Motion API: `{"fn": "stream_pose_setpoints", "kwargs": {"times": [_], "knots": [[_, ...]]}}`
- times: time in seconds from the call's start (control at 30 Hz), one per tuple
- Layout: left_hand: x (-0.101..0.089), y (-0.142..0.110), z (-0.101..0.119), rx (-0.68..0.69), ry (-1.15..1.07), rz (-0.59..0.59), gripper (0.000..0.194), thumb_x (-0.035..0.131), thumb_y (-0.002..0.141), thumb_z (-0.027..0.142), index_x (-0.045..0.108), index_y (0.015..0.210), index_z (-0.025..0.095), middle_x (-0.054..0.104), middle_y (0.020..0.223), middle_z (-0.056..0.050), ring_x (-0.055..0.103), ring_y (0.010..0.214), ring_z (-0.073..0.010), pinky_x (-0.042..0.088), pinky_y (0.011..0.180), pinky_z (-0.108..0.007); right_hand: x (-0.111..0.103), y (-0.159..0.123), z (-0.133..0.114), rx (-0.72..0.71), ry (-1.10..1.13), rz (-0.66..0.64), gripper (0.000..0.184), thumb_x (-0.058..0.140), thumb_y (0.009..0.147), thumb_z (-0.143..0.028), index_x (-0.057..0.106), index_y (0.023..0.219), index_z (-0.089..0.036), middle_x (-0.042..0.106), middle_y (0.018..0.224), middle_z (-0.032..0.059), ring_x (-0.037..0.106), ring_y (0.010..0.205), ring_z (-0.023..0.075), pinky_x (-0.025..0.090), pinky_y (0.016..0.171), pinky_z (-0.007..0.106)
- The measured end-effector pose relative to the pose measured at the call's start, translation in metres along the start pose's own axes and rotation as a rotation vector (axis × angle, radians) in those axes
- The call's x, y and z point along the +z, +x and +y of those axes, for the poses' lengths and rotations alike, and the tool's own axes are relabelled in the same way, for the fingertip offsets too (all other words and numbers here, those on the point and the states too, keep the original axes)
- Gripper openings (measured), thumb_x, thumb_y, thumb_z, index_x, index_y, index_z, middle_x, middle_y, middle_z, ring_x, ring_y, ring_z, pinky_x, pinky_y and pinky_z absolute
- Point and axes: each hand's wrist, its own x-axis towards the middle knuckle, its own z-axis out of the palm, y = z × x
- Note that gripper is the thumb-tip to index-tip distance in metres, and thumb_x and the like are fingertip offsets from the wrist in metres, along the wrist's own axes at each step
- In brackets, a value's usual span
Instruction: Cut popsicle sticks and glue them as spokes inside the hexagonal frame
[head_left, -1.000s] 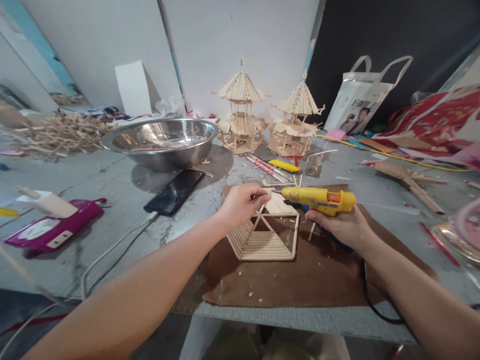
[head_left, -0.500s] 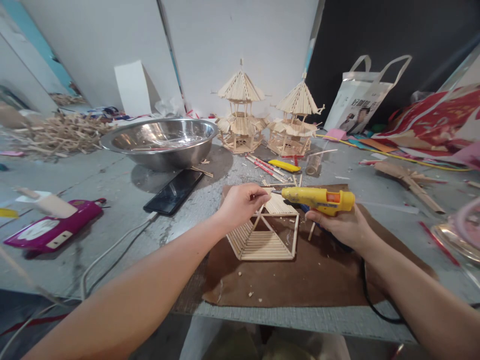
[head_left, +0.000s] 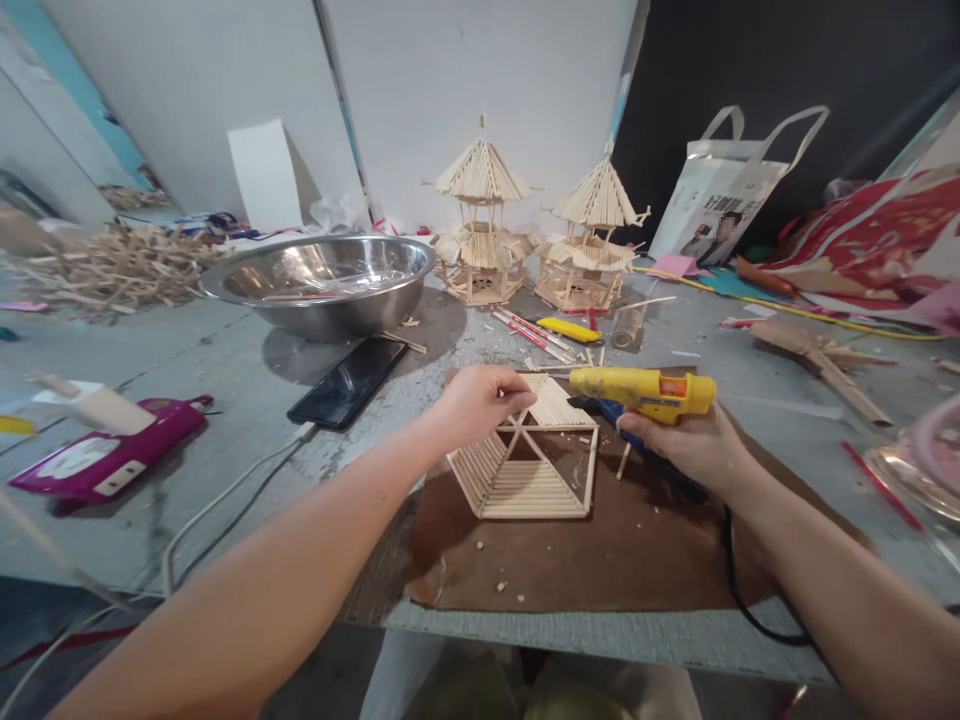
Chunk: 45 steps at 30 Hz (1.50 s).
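Note:
My left hand (head_left: 487,402) is pinched over the upper left of a hexagonal frame of thin wooden sticks (head_left: 534,490). Whatever its fingertips hold is too small to make out. Rows of sticks fill some of the frame's triangular sections, while others are open. Gripped in my right hand (head_left: 694,445) is a yellow hot glue gun (head_left: 637,388), its nozzle pointing left, a little apart from my left fingertips. A blue tool with a dark body (head_left: 645,450) lies beneath the glue gun, partly hidden. The frame rests on a brown sheet (head_left: 570,575).
Two stick pagodas (head_left: 482,225) stand at the back near a yellow utility knife (head_left: 570,330). To the left are a steel basin (head_left: 322,290), a phone (head_left: 347,383) with a cable and a purple power strip (head_left: 112,450). A black cord (head_left: 739,590) trails at right.
The glue gun in my right hand has shifted slightly right, its nozzle drawing away from my left fingertips. My left hand has barely moved and stays pinched.

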Motion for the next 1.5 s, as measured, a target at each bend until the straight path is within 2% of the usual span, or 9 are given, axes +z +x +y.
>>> {"fn": "stream_pose_setpoints", "kwargs": {"times": [0.1, 0.17, 0.4, 0.8, 1.1, 1.5], "knots": [[-0.003, -0.001, -0.001, 0.023, 0.033, -0.207, 0.015, 0.052, 0.066, 0.029, 0.063, 0.064, 0.019, 0.060, 0.058, 0.000, 0.047, 0.052, -0.0089, 0.030, 0.049, -0.018, -0.002, 0.001, 0.003, 0.026, -0.002, 0.011, 0.021, 0.062, 0.060, -0.030, 0.058, 0.077, -0.018, 0.064, 0.071, 0.0024, 0.059, 0.063, 0.0178, 0.047, 0.042, 0.024], [-0.005, -0.001, 0.000, 0.036, 0.055, -0.297, 0.015, 0.052, 0.065, 0.028, 0.064, 0.066, 0.019, 0.060, 0.060, 0.000, 0.048, 0.052, -0.0089, 0.030, 0.049, -0.018, -0.003, 0.002, 0.003, 0.044, 0.004, 0.020, 0.023, 0.061, 0.060, -0.032, 0.058, 0.077, -0.016, 0.063, 0.070, 0.0027, 0.058, 0.061, 0.0172, 0.045, 0.040, 0.023], [-0.005, -0.002, 0.006, 0.008, 0.192, -0.469, 0.022, 0.048, 0.067, 0.033, 0.064, 0.074, 0.018, 0.061, 0.066, 0.000, 0.047, 0.056, -0.0086, 0.029, 0.051, -0.018, -0.003, 0.002, 0.003, 0.139, -0.012, 0.015, 0.026, 0.063, 0.057, -0.032, 0.059, 0.077, -0.016, 0.060, 0.062, 0.0015, 0.054, 0.050, 0.0128, 0.038, 0.034, 0.020], [-0.003, -0.002, 0.009, 0.054, 0.312, -0.497, 0.022, 0.047, 0.069, 0.032, 0.064, 0.074, 0.020, 0.063, 0.070, 0.000, 0.048, 0.060, -0.0089, 0.029, 0.053, -0.019, -0.003, 0.001, 0.000, 0.117, -0.030, -0.004, 0.023, 0.063, 0.057, -0.030, 0.058, 0.076, -0.017, 0.061, 0.064, 0.0019, 0.054, 0.051, 0.0135, 0.039, 0.036, 0.021], [-0.003, -0.002, 0.012, 0.018, 0.303, -0.529, 0.021, 0.049, 0.069, 0.032, 0.065, 0.076, 0.020, 0.063, 0.071, 0.001, 0.048, 0.059, -0.0085, 0.030, 0.054, -0.018, -0.004, 0.003, 0.005, 0.023, -0.081, -0.021, 0.020, 0.060, 0.061, -0.028, 0.058, 0.077, -0.018, 0.064, 0.073, 0.0018, 0.058, 0.066, 0.0162, 0.048, 0.055, 0.026], [0.000, -0.002, 0.009, 0.038, 0.309, -0.555, 0.024, 0.049, 0.069, 0.034, 0.065, 0.079, 0.020, 0.063, 0.071, 0.000, 0.047, 0.060, -0.0087, 0.030, 0.055, -0.018, -0.005, 0.003, 0.005, 0.022, -0.107, -0.039, 0.025, 0.060, 0.061, -0.032, 0.058, 0.081, -0.017, 0.063, 0.074, 0.0032, 0.058, 0.065, 0.0170, 0.047, 0.052, 0.026]]}}
